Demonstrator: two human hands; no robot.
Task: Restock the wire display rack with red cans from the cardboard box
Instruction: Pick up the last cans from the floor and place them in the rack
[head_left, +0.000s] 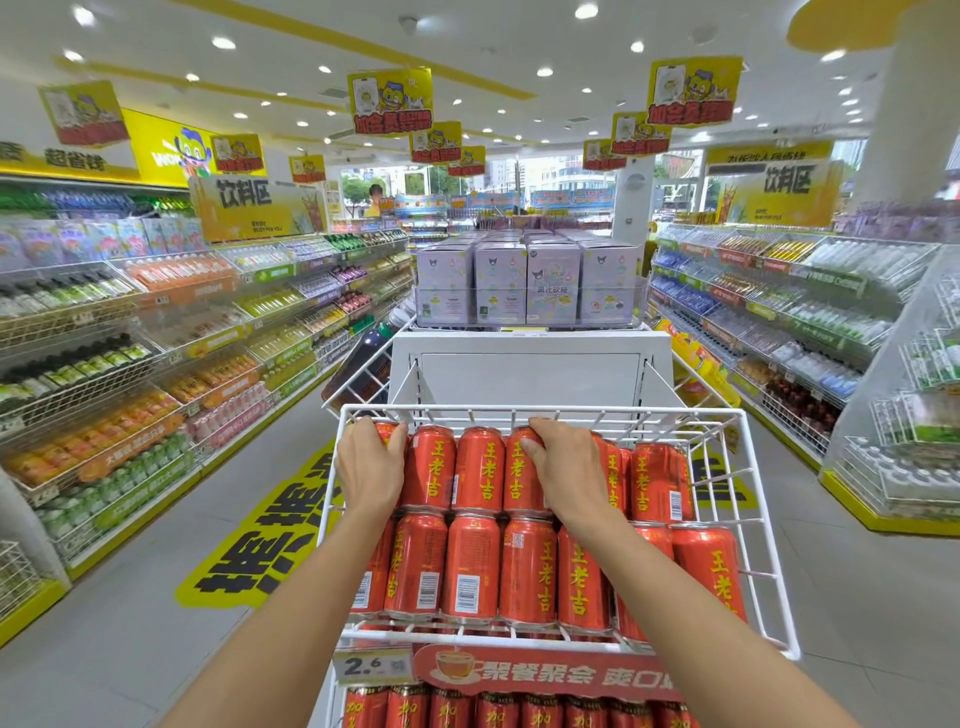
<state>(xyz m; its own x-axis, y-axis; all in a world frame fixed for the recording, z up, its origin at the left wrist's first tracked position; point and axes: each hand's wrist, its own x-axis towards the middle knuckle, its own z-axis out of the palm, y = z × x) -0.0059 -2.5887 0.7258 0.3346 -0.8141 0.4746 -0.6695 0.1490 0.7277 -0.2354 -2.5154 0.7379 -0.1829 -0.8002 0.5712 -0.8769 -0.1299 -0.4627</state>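
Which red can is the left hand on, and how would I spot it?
Start at the white wire display rack in the middle of the aisle, full of red cans. Go to the back row of its top basket, at the far-left end. That can is nearly covered by the left hand, while its neighbours show their yellow letters.

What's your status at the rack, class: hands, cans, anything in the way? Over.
Left hand grips a red can, back row's left end. Right hand grips one mid-row. Wire rack nearly full. Path clear; box unseen.
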